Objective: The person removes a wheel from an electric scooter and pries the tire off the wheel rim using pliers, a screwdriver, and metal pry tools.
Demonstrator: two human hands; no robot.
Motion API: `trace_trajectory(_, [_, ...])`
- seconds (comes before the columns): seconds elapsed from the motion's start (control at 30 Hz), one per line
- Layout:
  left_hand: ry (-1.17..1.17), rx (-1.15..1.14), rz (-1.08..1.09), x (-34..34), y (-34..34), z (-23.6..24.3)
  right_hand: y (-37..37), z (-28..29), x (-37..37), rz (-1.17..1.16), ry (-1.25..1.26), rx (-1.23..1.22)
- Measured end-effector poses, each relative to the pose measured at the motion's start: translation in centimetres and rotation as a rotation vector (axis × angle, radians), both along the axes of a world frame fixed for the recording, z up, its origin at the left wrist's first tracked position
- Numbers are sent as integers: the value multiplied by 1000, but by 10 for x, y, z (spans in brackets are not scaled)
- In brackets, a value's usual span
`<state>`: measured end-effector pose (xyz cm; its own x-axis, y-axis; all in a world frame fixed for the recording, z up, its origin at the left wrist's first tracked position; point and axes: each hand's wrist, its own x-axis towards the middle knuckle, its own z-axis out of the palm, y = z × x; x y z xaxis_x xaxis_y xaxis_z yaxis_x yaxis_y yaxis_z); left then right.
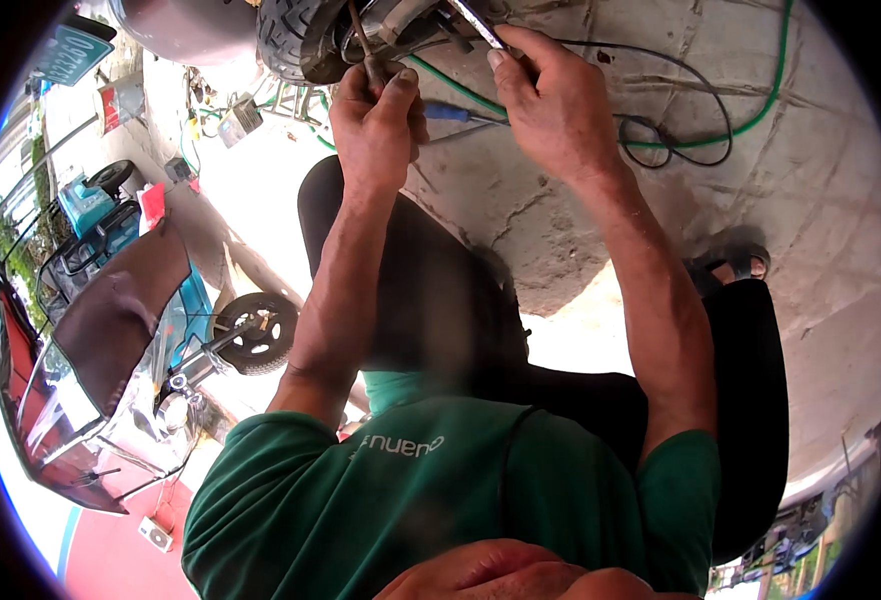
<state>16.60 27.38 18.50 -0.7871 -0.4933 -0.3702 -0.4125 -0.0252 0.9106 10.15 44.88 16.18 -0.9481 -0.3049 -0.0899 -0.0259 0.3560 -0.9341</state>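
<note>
Tyre and metal rim lie just beyond the fingertips, partly cut off by the upper edge of the view, with the tread ahead of the left fingers and off to their left. Left hand has its fingers curled tightly round the near end of a brown rod, which points away from them into the wheel. Right hand grips the end of a silver bar between thumb and folded fingers; the bar slants forward and left from them, toward the rim. Where either tip bears is hidden, so I cannot tell if anything is hooked.

The work looks like levering at the wheel with both tools. To do it well, seat each tip firmly before loading it, and let one tool hold steady while the other pries in short, even strokes. Gripping far back, as the right fingers do, should give good leverage; a slip, though, could drive the knuckles forward into metal. Wrists in line with the tools would help control.

Between the two hands, a blue-handled tool lies on the floor, within easy reach. A green hose and a looped black cable run to the right of the right fingers; better to leave them clear of the bar's swing.
</note>
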Motion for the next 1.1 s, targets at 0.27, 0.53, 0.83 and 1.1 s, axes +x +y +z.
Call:
trace_trajectory(0.27, [-110,68,-17,-10,-7,25,-18,-28,5,-60,-47,-69])
trace_trajectory(0.53, [-140,33,-22,-9,-4,24,-28,-63,9,-69,125,-103])
trace_trajectory(0.83, [-241,155,69,-8,-3,31,-47,-78,21,6,101,-117])
trace_trajectory(1.1, [-260,285,-157,70,5,60,-23,-65,23,15,32,-129])
